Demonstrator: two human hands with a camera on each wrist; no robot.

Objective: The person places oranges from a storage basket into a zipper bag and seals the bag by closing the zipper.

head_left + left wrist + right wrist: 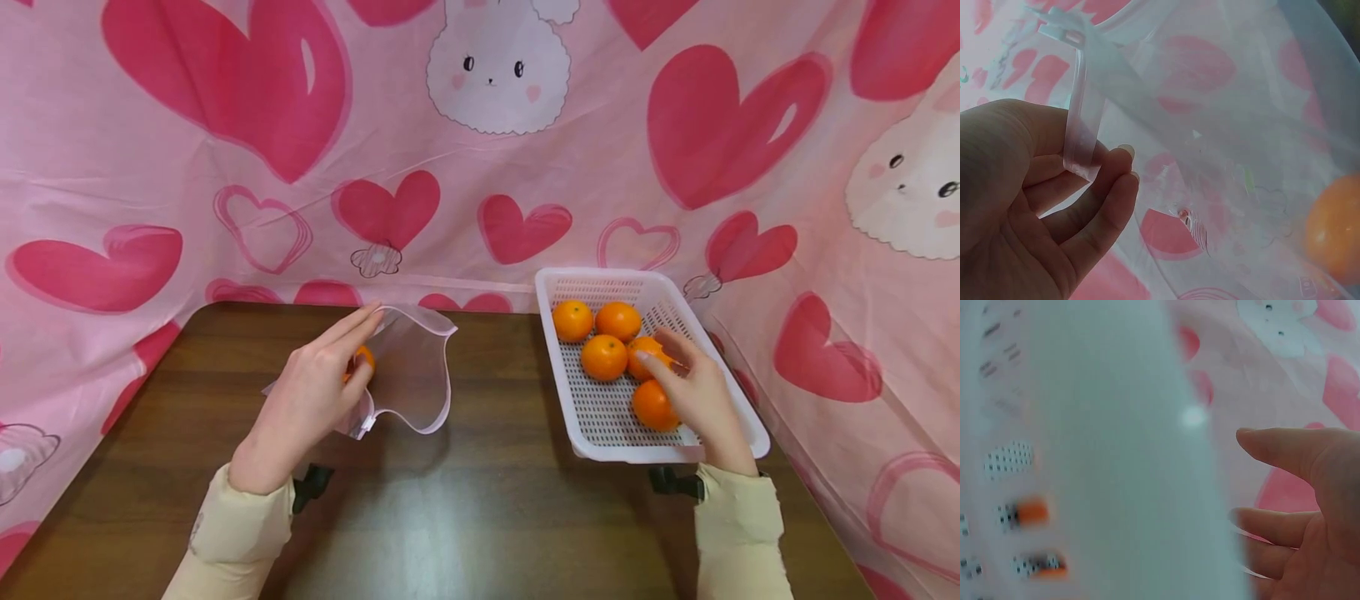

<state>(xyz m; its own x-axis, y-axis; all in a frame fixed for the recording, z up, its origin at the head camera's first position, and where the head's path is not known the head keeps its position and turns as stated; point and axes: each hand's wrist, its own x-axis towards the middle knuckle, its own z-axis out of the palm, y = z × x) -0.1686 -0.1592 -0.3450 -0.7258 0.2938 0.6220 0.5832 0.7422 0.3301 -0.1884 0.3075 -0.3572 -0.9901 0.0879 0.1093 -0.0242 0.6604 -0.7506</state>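
My left hand [311, 396] pinches the rim of a clear zip bag [408, 367] between thumb and fingers. The bag's mouth gapes toward the right, and its white slider [1063, 31] shows at one end of the rim. An orange [1338, 231] lies inside the bag, partly behind my hand in the head view. My right hand [701, 392] is over the right side of a white plastic basket [562, 387], thumb and fingers spread at an orange [643, 354]. In the right wrist view the basket's wall [1129, 450] hides part of the fingers.
Several other oranges [603, 358] lie in the basket, which stands at the right of the brown wooden table [480, 500]. A pink cloth [465, 150] with hearts and bunny faces hangs behind the table and along its sides.
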